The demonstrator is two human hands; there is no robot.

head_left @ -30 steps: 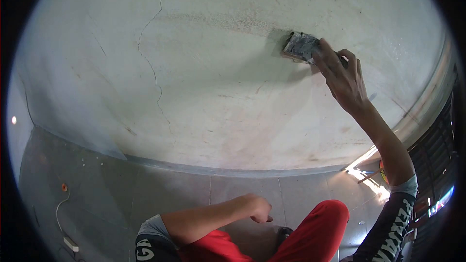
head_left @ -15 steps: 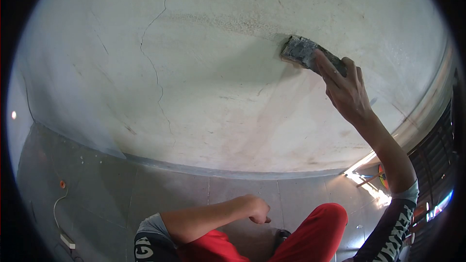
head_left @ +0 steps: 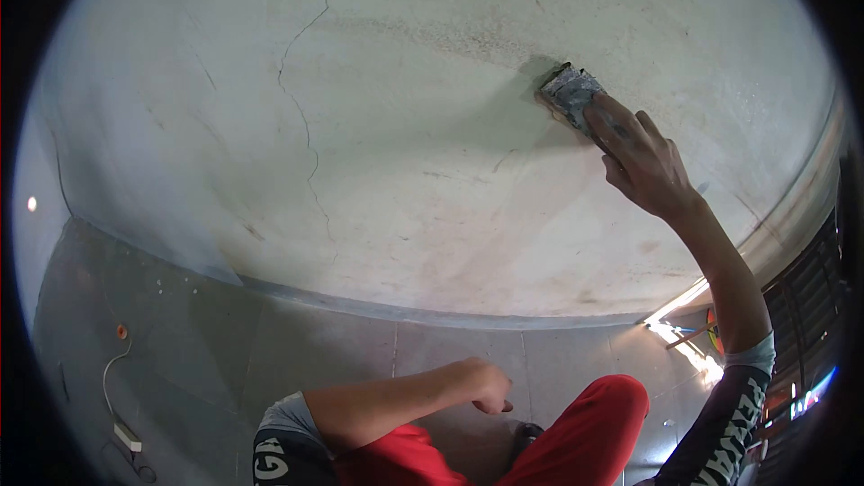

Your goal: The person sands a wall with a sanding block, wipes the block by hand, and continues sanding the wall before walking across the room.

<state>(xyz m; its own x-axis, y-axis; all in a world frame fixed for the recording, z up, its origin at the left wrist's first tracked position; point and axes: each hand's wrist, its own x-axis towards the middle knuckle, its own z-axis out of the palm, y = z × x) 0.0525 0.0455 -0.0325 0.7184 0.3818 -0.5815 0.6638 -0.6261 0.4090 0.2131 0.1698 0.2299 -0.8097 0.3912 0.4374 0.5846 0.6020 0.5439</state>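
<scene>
My right hand (head_left: pixel 646 157) grips a worn, dark grey sanding block (head_left: pixel 572 94), fingers over its outer face and the thumb below. The block lies against the pale wall (head_left: pixel 405 171), tilted with its upper left end leading. A rough, scuffed band runs across the plaster to the left of the block. My left hand (head_left: pixel 491 387) hangs low in front of my body, above the floor, fingers curled in and nothing visible in them. Its palm side is hidden.
A thin crack (head_left: pixel 292 94) runs down the wall on the left. Grey floor tiles (head_left: pixel 315 351) meet the wall's base. A white power strip (head_left: pixel 127 436) with a cable lies at the lower left. Sunlight falls at the right corner, near dark slats (head_left: pixel 805 279).
My right hand and the sanding block have shifted slightly right, and the block is angled more steeply. The view has turned a little; my left hand stays low and curled.
</scene>
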